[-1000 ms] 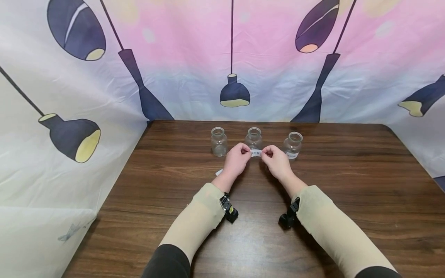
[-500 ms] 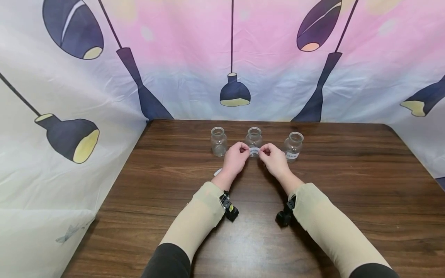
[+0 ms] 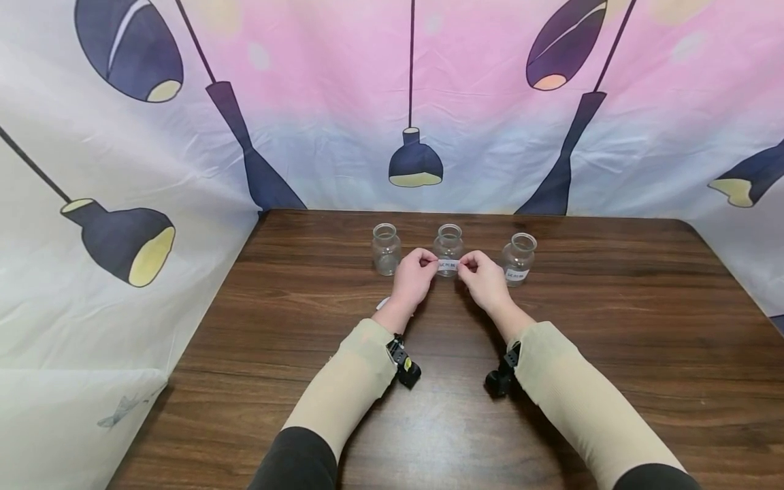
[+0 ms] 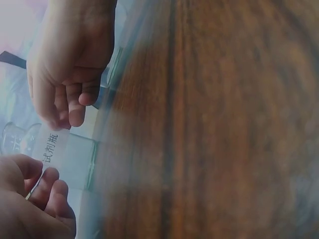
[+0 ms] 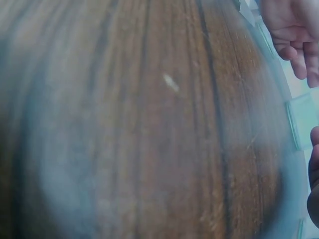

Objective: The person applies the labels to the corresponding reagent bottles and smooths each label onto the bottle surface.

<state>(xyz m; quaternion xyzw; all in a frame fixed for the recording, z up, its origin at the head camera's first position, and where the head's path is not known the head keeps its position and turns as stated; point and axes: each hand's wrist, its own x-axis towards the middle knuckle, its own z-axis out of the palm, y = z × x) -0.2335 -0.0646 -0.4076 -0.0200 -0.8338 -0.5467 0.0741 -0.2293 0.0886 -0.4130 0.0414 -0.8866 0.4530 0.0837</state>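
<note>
Three clear glass bottles stand in a row across the back of the table. My left hand (image 3: pixel 413 278) pinches the left end of a white printed label (image 3: pixel 448 265) between thumb and finger, and my right hand (image 3: pixel 486 280) pinches its right end. Stretched level, the label lies across the front of the middle bottle (image 3: pixel 450 246). Its black printed characters show in the left wrist view, where the left hand (image 4: pixel 35 199) is below. At the right, another bottle (image 3: pixel 519 255) bears a similar label (image 3: pixel 516 275). No label shows on the left bottle (image 3: pixel 386 253).
A small white piece (image 3: pixel 382 303) lies on the wooden table (image 3: pixel 294 306), partly hidden behind the left wrist. A printed cloth backdrop (image 3: pixel 343 170) hangs right behind the table's far edge. Both wrists carry small black cameras.
Both hands have moved slightly left with the label, bringing it squarely over the middle bottle's front. It looks flatter now. The bottles have stayed in place.
</note>
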